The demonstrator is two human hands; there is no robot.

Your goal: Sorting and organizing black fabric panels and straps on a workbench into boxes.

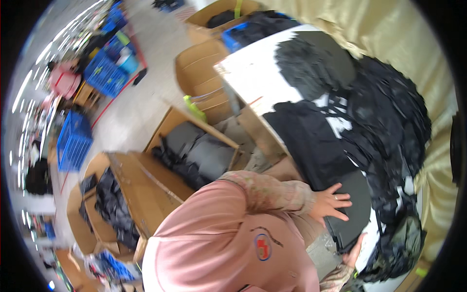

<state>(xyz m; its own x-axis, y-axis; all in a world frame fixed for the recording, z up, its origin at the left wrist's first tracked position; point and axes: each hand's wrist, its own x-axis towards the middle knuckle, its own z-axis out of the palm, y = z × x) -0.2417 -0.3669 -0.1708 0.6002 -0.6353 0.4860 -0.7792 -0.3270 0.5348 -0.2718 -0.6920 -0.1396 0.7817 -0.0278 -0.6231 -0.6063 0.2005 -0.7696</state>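
Observation:
A dark grey, rounded panel (357, 194), apparently padded or layered, lies at the near edge of the white table. My left hand (331, 204) rests flat across its left side, fingers spread. At the panel's near corner, my right hand (354, 252) grips the edge, with its fingers partly hidden. Black fabric (304, 136) lies spread just beyond the panel. To the right spreads a large heap of black fabric pieces and straps (389, 117).
A pile of dark grey pieces (311, 63) sits at the far end of the white table (253, 63). Cardboard boxes with dark goods stand to the left, including an open box (155, 141). Blue crates (75, 141) line the aisle farther left. A yellowish curtain (404, 34) hangs behind the table.

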